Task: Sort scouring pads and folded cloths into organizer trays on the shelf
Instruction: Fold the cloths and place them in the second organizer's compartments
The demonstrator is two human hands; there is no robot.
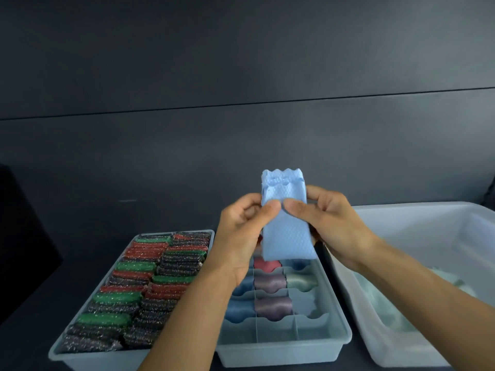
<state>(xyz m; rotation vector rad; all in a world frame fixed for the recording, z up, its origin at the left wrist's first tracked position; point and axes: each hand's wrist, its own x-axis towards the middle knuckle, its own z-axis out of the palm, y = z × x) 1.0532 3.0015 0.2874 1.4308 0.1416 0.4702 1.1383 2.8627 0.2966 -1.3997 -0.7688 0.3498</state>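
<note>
Pale-blue folded cloth [286,231], pinched by left hand [241,226] and right hand [332,220], over divided clear tray [281,353] of rolled cloths [270,282]; glittery scouring pads [139,277] fill neighbouring tray [80,361].

no readable text, labels, numbers

You stand at a storeroom-style shelf, matte dark panelled wall [241,76] behind, dark shelf top [34,295], tray [80,356] packed with scouring pads [139,279], divided organizer tray [281,354] of folded cloths [270,282], translucent bin [417,212] on your right
</note>
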